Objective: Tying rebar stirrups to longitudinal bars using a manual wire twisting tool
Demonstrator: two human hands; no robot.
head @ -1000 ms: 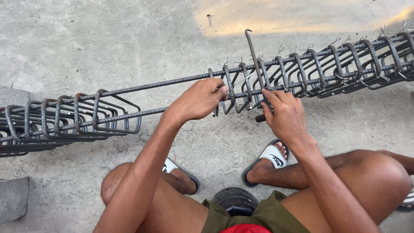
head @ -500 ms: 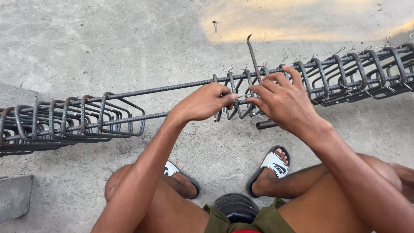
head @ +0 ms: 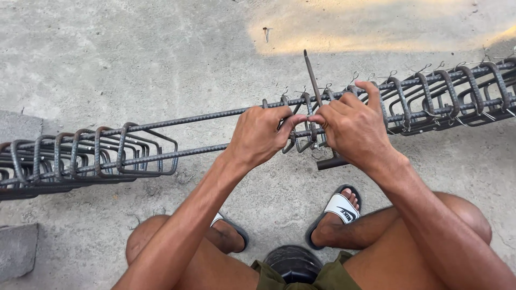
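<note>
Both grips pinch shut: your left hand (head: 262, 135) and right hand (head: 352, 129) hold thin, pliable tie wire (head: 310, 119) at a stiff, heavy rebar cage (head: 177, 134) stirrup.

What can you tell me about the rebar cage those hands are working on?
The rebar cage is dark ribbed steel, lying across the concrete floor. Long bars run through squarish stirrups, bunched at the left and wire-tied at the right. The left hand and right hand grip it mid-span, where a hooked tool sticks up.

Rough grey concrete floor (head: 134, 59), a sunlit patch (head: 376, 27) at its top edge, a stone slab (head: 19, 126) at left.
</note>
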